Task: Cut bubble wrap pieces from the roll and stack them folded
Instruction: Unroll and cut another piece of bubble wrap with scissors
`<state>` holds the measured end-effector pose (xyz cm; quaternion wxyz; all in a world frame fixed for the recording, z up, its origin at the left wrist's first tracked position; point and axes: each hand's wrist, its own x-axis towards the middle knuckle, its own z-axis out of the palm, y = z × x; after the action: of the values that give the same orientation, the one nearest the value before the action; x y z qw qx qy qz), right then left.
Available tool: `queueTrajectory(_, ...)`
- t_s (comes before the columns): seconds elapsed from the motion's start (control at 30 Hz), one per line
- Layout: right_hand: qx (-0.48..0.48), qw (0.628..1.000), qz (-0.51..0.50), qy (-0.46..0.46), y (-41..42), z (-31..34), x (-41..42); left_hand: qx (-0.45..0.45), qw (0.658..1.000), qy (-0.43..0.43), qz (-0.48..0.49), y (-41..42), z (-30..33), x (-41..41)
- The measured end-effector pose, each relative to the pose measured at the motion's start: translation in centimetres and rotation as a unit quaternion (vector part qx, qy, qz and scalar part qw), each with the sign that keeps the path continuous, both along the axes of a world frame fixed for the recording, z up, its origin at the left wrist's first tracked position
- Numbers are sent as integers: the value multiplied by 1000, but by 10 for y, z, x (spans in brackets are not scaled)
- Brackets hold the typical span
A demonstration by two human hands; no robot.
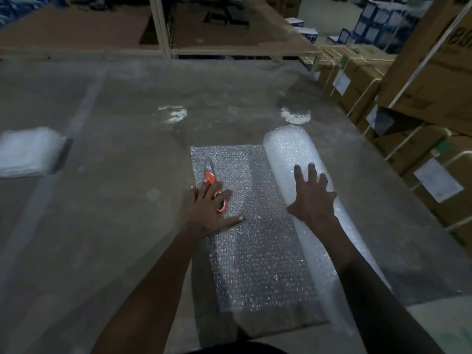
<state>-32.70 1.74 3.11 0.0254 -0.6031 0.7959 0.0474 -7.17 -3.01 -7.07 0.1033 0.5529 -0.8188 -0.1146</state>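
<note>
A bubble wrap roll [291, 152] lies lengthwise on the grey table [115, 200], right of centre. An unrolled sheet of bubble wrap [255, 251] spreads flat to its left. My right hand [313, 198] rests on top of the roll with fingers spread. Orange-handled scissors [210, 176] lie on the sheet's far left part, blades pointing away from me. My left hand [208, 210] lies flat over the scissors' handles and the sheet's left edge, fingers straight, thumb stretched out on the wrap. A blurred white stack of folded bubble wrap pieces [30, 154] sits at the table's left edge.
Strapped cardboard boxes [421, 154] with paper labels are stacked along the right side of the table. A metal shelf frame [163, 26] with brown boards stands behind the table. Two bright light reflections show on the tabletop beyond the sheet.
</note>
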Motion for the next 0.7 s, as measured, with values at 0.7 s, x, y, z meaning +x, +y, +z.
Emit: queueTrajectory(0.7,-10,999,4,38,5,-5,116,46,997,-64,-26,-10,4,160)
